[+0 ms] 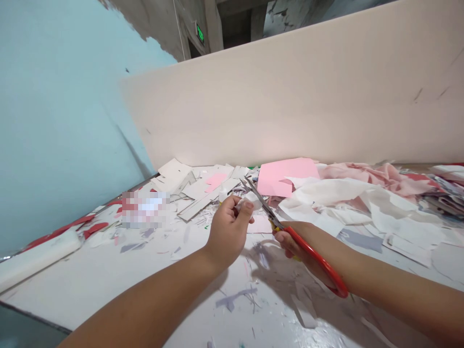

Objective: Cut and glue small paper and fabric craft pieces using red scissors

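Between the thumb and fingers of my left hand [232,227] is a small piece of white fabric or paper [254,199]; I cannot tell which. My right hand [295,241] grips scissors [308,253] with red handles. Their metal blades point up and to the left and stand slightly apart, close beside the white piece. Whether the blades touch it is unclear. Beneath both hands, small offcuts [234,298] lie scattered on the white tabletop [163,290].
A pink sheet [286,176] and crumpled white fabric [384,208] lie behind and right of my hands. Grey-white card pieces [174,176] are heaped at the back left. A white roll [39,261] rests at the left edge. A pale panel [290,106] closes off the back.
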A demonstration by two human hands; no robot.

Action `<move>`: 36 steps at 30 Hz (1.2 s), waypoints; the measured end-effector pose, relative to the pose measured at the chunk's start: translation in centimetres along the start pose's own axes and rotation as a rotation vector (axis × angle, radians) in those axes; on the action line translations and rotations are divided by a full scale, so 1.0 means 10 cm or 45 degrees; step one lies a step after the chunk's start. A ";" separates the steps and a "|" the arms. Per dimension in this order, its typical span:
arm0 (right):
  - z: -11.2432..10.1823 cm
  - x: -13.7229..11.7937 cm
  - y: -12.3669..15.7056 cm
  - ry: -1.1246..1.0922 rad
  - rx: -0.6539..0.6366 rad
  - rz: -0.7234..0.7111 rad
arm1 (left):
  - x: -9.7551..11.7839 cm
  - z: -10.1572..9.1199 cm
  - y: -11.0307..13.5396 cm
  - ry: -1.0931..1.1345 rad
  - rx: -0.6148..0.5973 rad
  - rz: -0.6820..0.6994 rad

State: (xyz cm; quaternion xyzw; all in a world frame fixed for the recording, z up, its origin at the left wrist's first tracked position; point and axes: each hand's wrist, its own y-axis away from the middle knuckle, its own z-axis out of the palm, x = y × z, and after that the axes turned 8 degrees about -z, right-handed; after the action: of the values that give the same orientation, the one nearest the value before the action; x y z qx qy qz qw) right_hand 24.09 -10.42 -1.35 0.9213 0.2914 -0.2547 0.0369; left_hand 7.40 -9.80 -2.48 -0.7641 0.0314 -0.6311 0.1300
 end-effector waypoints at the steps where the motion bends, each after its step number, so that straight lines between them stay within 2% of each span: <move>1: 0.00 0.00 0.00 0.012 -0.003 -0.002 | 0.00 0.00 0.00 -0.004 0.001 0.006; 7: 0.01 0.00 -0.01 0.052 0.003 -0.011 | 0.01 0.00 0.01 -0.012 0.004 0.029; 15: -0.01 -0.03 -0.01 0.062 -0.031 0.088 | 0.03 0.00 0.01 -0.040 0.035 0.074; 24: -0.01 -0.03 -0.01 0.055 0.001 0.029 | 0.01 0.00 0.00 -0.038 0.054 0.105; 31: -0.02 -0.04 0.00 0.050 -0.030 0.085 | 0.00 0.00 -0.01 0.055 0.034 0.047; 36: -0.01 -0.05 0.01 0.056 -0.065 0.082 | -0.01 -0.01 0.00 0.225 -0.033 -0.010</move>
State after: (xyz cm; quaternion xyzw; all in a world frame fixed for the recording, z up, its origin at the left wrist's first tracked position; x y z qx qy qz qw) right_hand 23.83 -10.73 -0.98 0.9343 0.2687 -0.2256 0.0623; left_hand 7.27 -9.78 -2.53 -0.7071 0.0480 -0.6962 0.1144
